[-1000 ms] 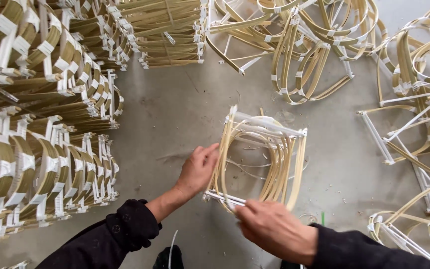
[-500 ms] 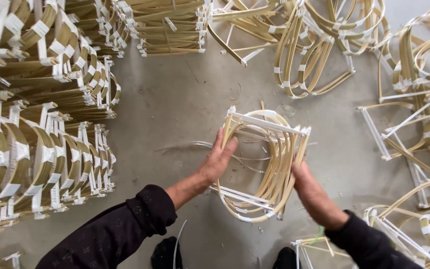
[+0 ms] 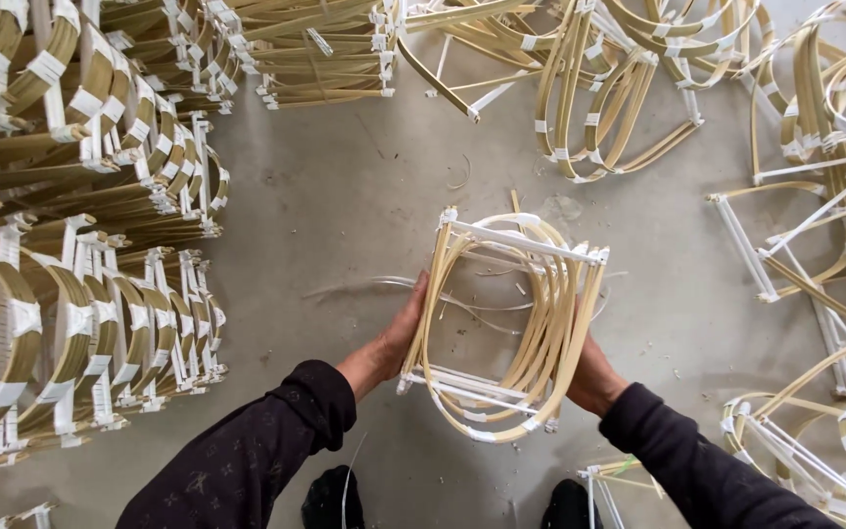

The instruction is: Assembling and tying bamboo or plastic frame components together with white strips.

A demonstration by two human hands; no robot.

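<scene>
My left hand (image 3: pixel 392 345) and right hand (image 3: pixel 591 377) gripping bamboo frame (image 3: pixel 516 323) from both sides, grey concrete floor (image 3: pixel 345 196) beneath it, stacked frames (image 3: pixel 70 255) to its left, loose frames (image 3: pixel 815 196) to its right.

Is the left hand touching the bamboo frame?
Touching. The head view shows the left hand pressed flat against the bamboo frame's left side.

Frame held between two hands above the floor

The bamboo frame (image 3: pixel 516 323) is flanked by the left hand (image 3: pixel 392 345) and right hand (image 3: pixel 594 377); stacked frames (image 3: pixel 70 284) are piled to the left, loose frames (image 3: pixel 815 245) are scattered to the right, and bundled strips (image 3: pixel 315 49) lie behind on the floor (image 3: pixel 345 196).
</scene>
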